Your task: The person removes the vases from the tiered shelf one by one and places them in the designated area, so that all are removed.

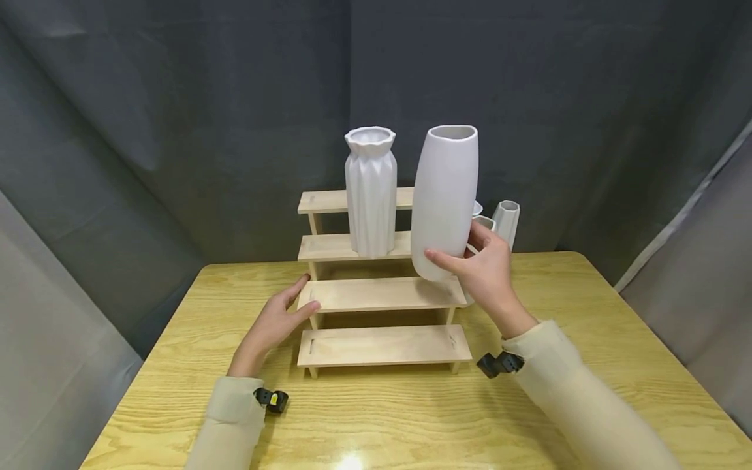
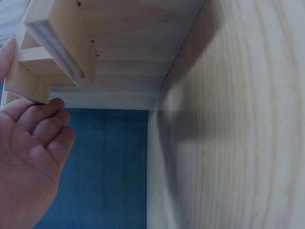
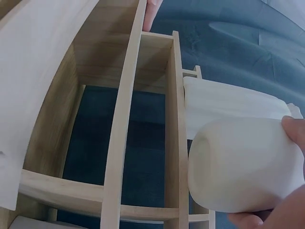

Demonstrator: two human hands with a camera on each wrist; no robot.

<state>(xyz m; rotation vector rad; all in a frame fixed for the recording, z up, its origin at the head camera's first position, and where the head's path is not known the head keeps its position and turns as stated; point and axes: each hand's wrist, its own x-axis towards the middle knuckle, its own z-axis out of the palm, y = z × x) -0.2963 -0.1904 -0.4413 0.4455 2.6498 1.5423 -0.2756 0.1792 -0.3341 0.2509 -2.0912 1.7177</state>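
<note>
My right hand [image 1: 478, 264] grips a tall smooth white vase [image 1: 444, 199] near its base and holds it tilted just above the right end of the second step of a wooden stepped shelf [image 1: 382, 295]. In the right wrist view the vase's rounded bottom [image 3: 240, 164] hangs beside the shelf's steps [image 3: 121, 143]. A pleated white vase [image 1: 371, 192] stands upright on the third step. With straight fingers, my left hand [image 1: 281, 318] rests against the left end of the second step; the left wrist view shows those fingers [image 2: 40, 119] under the step's edge [image 2: 57, 43].
Two small white vases [image 1: 505, 222] stand behind the shelf at the right, partly hidden by my hand. The shelf sits on a yellow wooden table [image 1: 382, 418]. Dark grey curtains [image 1: 176, 130] close off the back and sides.
</note>
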